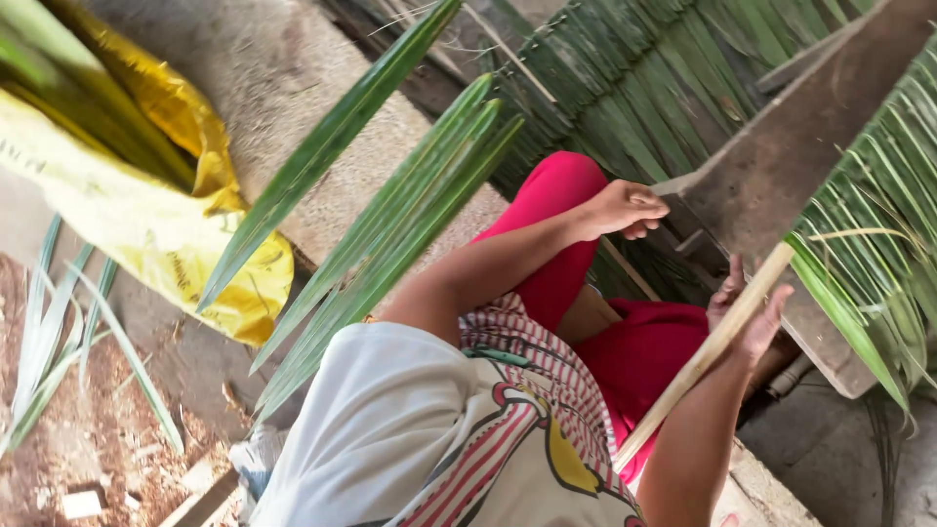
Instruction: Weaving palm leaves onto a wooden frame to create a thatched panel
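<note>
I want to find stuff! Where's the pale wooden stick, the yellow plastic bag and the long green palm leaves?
pale wooden stick [705,356]: head view, mid-shaft.
yellow plastic bag [146,229]: head view, crumpled side.
long green palm leaves [390,229]: head view, blade middle.

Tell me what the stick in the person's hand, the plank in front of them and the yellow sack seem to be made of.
The stick, held by the right hand, looks like pale bamboo or split cane: smooth, straight, tan. The plank under the left hand seems to be weathered, unfinished wood, grey-brown and rough. The yellow sack is probably plastic, judging by its glossy crinkles.
</note>
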